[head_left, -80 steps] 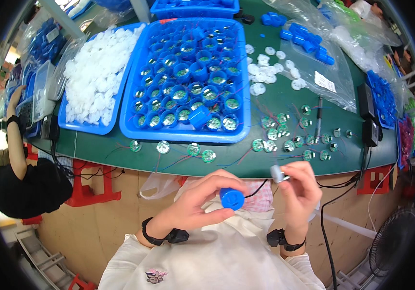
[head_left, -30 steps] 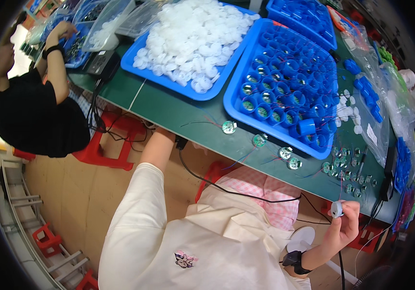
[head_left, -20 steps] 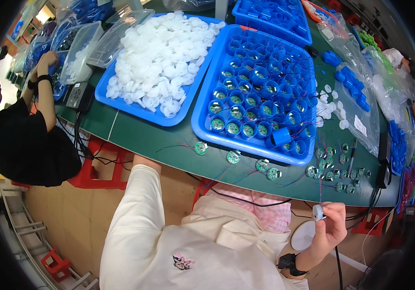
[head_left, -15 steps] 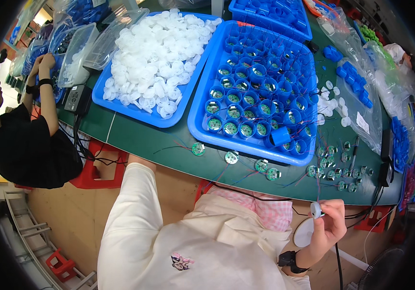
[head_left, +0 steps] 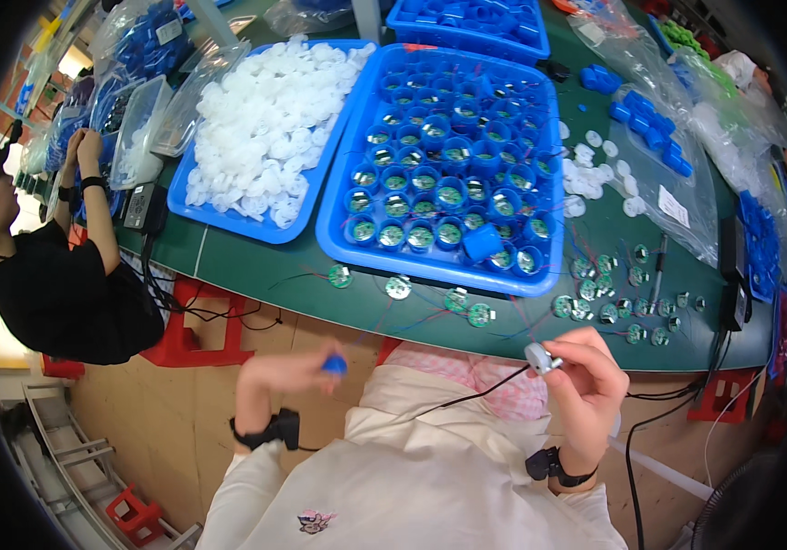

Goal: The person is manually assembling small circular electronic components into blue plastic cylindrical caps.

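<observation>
The left hand (head_left: 291,374), blurred, was on the person's side of the counter (head_left: 261,275), its grip pinching a small blue piece (head_left: 335,365) at the fingertips. The right hand (head_left: 588,378) had its grip pressed on a grey round part (head_left: 537,358), between thumb and fingers, near the counter's front edge. Beyond, green circuit boards (head_left: 480,315) lay before a blue tray (head_left: 337,243) full of blue cups (head_left: 449,193).
</observation>
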`<state>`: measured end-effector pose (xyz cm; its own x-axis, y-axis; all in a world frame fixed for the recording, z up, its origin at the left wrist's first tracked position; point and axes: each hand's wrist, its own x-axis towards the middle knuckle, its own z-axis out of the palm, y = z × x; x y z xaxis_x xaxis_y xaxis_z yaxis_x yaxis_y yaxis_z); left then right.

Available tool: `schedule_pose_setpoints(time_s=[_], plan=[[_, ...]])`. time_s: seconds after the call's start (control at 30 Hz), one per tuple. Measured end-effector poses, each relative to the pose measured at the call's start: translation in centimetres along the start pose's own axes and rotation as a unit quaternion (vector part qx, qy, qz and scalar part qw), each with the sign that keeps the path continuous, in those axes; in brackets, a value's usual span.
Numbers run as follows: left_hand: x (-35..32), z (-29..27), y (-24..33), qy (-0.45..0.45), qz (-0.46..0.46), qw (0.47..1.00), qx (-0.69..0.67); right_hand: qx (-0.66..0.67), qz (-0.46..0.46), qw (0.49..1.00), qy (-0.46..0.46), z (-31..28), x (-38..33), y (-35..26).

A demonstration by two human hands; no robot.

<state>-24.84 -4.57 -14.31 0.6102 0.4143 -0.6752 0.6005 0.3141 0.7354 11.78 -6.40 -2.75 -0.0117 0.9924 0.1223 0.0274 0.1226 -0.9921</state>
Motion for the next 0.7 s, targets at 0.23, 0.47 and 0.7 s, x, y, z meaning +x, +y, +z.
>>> schedule_pose_setpoints(time_s=[0.23,0.47,0.7], plan=[[-3.5,4.4,17.8,0.062,0.404,0.903,0.131,-0.011,-0.056,0.997,-0.056,-0.5,1.0,-2.0],[2.1,7.9,21.3,0.233,0.521,0.821,-0.015,-0.119,-0.160,0.980,-0.018,-2.2,0.8,-4.9],[3.7,8.7,22.5,0.160,0.595,0.771,-0.160,-0.142,-0.285,0.948,0.000,-3.1,0.1,-6.0]])
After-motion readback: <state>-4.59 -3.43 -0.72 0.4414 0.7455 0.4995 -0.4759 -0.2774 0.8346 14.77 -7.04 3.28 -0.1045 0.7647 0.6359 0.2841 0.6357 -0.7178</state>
